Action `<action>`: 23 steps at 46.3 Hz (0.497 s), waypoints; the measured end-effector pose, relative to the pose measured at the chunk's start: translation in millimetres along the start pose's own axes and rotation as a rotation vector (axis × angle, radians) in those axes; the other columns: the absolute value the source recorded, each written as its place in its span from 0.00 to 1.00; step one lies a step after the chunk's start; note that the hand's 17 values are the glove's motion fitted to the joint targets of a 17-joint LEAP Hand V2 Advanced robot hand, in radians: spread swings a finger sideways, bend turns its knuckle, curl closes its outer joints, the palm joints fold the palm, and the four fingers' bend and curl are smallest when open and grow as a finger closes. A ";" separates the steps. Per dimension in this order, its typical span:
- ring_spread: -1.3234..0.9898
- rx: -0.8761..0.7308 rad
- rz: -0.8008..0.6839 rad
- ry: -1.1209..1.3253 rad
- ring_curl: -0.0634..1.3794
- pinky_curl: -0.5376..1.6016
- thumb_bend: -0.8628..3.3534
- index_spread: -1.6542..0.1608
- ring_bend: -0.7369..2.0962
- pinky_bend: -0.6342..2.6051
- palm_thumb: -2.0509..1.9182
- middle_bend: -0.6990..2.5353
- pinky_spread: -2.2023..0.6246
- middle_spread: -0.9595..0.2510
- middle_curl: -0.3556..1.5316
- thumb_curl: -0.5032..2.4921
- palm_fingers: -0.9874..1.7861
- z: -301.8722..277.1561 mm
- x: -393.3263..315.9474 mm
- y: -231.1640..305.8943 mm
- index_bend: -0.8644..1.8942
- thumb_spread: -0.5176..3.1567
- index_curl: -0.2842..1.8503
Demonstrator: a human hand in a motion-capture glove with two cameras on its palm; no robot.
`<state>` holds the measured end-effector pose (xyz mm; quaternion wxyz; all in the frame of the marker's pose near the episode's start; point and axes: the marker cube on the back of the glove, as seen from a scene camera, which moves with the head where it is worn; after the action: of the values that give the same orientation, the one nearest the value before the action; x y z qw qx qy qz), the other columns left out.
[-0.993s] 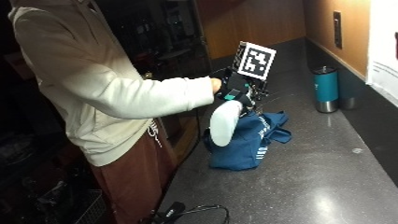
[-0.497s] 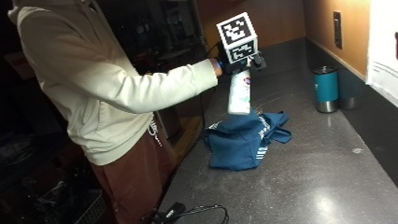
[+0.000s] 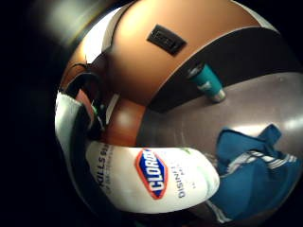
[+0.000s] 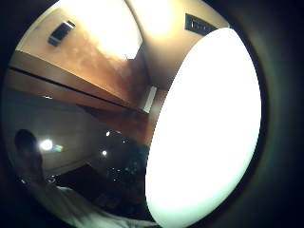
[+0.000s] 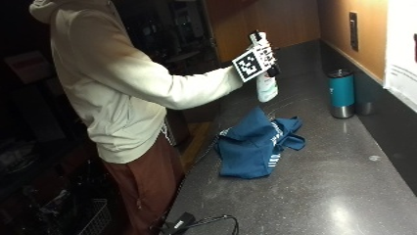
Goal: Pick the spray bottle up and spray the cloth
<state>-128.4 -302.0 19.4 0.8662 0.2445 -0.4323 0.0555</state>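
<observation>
I have lifted the spray bottle (image 5: 266,84) well clear of the counter since a second ago, when it hung low against the cloth (image 5: 255,143); now it stands upright in the air above the far edge of the cloth. My right hand (image 5: 263,55) is wrapped around the bottle's neck, fingers curled on it. So the pickup looks done, and what remains, I judge, is to tip the nozzle down at the cloth and squeeze. The long dark counter (image 5: 326,196) carries the crumpled blue cloth, with a teal tumbler (image 5: 340,93) standing well apart by the wooden wall (image 5: 293,19). A cable (image 5: 208,223) lies at the near end.
</observation>
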 end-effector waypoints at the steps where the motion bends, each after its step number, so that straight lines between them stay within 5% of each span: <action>1: 0.51 0.042 -0.005 -0.002 0.37 0.45 0.20 0.79 0.47 0.31 0.77 0.40 0.70 0.70 0.46 0.42 0.83 10.2 1.9 -4.9 0.43 0.17 0.39; 7: 0.51 0.094 -0.025 0.034 0.37 0.45 0.20 0.79 0.46 0.32 0.76 0.39 0.70 0.70 0.45 0.42 0.83 66.9 25.4 -11.1 0.42 0.18 0.39; 19: 0.52 -0.172 0.038 0.071 0.37 0.45 0.20 0.79 0.46 0.32 0.76 0.38 0.70 0.70 0.45 0.42 0.82 127.7 77.8 32.8 0.39 0.20 0.39; 23: 0.53 -0.049 0.037 0.093 0.36 0.45 0.20 0.79 0.46 0.32 0.76 0.37 0.70 0.70 0.45 0.42 0.83 144.4 92.4 19.6 0.39 0.21 0.39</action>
<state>-181.3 -363.6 171.7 0.8899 0.2122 -0.3973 0.0721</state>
